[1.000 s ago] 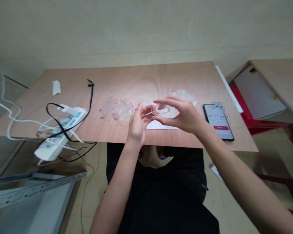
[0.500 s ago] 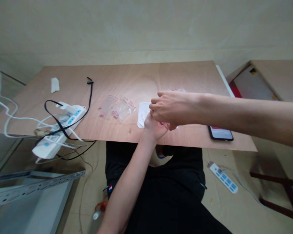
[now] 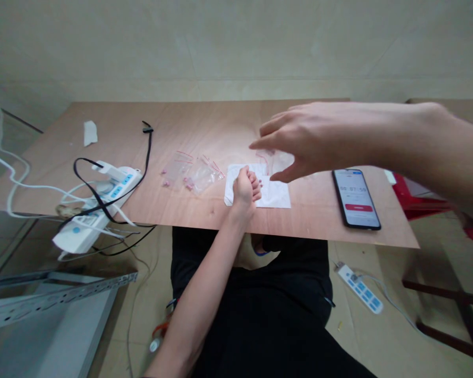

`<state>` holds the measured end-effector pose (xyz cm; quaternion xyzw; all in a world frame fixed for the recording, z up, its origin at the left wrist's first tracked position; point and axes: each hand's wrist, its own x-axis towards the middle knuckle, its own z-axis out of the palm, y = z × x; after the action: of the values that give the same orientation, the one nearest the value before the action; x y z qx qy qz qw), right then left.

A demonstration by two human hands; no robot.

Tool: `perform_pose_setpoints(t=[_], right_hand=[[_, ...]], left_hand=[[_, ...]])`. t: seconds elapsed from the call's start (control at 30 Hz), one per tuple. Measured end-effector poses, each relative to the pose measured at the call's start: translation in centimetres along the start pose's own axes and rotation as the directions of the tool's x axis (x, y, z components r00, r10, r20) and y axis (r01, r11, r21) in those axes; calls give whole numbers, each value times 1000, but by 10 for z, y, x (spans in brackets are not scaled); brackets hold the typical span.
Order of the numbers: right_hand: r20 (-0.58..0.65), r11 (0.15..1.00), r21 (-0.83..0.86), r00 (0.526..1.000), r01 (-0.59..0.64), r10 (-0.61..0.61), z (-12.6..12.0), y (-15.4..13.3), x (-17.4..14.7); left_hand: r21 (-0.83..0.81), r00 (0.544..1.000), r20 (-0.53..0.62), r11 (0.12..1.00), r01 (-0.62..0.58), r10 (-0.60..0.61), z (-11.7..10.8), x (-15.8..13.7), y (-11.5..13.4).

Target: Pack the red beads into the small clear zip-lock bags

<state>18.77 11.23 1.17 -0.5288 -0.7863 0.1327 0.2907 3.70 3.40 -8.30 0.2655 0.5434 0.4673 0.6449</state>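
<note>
My left hand (image 3: 246, 188) is closed with its fingers curled in, resting over a white paper sheet (image 3: 276, 195); whatever it may hold is hidden. A few tiny dark pink bits show just beside its fingertips. Above and to the right, my right hand (image 3: 287, 139) is open, thumb and fingers spread, with nothing seen in it. Below its palm lies a clear zip bag (image 3: 280, 160) with a red stripe, partly covered by the hand. Left of the paper are two more clear zip bags, one (image 3: 203, 176) overlapping the other (image 3: 178, 165), with small pink pieces at their lower ends.
A phone (image 3: 358, 202) showing a running timer lies at the right of the wooden table (image 3: 173, 210). On the left are a white power strip (image 3: 82, 231) with tangled cables, a black cord and a white scrap (image 3: 90, 133). Another power strip (image 3: 359, 289) lies on the floor.
My right hand has lifted off my left hand, moved up and spread its fingers. My left hand has curled closed. The phone and more of the paper have come into sight.
</note>
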Motion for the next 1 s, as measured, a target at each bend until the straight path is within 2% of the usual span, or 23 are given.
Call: perform_pose_setpoints(t=[0.03, 0.07, 0.1, 0.13, 0.17, 0.2, 0.27, 0.37, 0.47, 0.53, 0.63, 0.73, 0.83, 0.9, 1.0], right_hand=[[92, 997, -19, 993, 71, -69, -10, 2, 0], [166, 989, -45, 977, 141, -132, -18, 5, -3], [214, 977, -78, 960, 200, -180, -23, 8, -8], [215, 967, -119, 956, 226, -198, -24, 13, -14], [189, 960, -166, 963, 225, -193, -21, 19, -20], [150, 957, -213, 975, 195, -165, -15, 27, -27], [82, 954, -289, 995, 81, -60, 3, 45, -38], [20, 942, -322, 994, -97, 109, 36, 72, -50], [-45, 912, -334, 971, -237, 236, 61, 89, -59], [-59, 897, -336, 957, -287, 284, 72, 95, -65], [-62, 907, -311, 958, -286, 280, 82, 100, -70], [-111, 929, -269, 966, -254, 232, 85, 103, -73], [-133, 932, -261, 966, -250, 222, 82, 101, -75], [-125, 927, -267, 963, -264, 238, 80, 99, -76], [-132, 924, -264, 960, -276, 249, 79, 99, -77]], left_hand=[[134, 988, -75, 983, -121, 132, -2, 6, 0], [307, 949, -117, 919, -245, 293, -4, 12, 0], [486, 889, -99, 801, -348, 447, -6, 18, -1], [631, 830, -29, 654, -417, 558, -6, 24, -2], [732, 786, 66, 505, -457, 615, -6, 29, -3], [791, 759, 161, 378, -482, 631, -6, 34, -5], [839, 742, 298, 206, -503, 600, -3, 41, -9], [852, 742, 395, 87, -516, 541, -1, 48, -16], [845, 728, 443, 27, -533, 524, 0, 50, -22], [841, 717, 463, -3, -541, 520, -1, 50, -25], [832, 706, 486, -25, -554, 515, -2, 49, -27], [834, 680, 464, -21, -551, 569, -4, 43, -23], [854, 648, 368, 34, -519, 667, -17, 36, -15], [879, 635, 263, 92, -469, 726, -36, 33, -8], [941, 631, 62, 165, -295, 773, -75, 34, 2]])
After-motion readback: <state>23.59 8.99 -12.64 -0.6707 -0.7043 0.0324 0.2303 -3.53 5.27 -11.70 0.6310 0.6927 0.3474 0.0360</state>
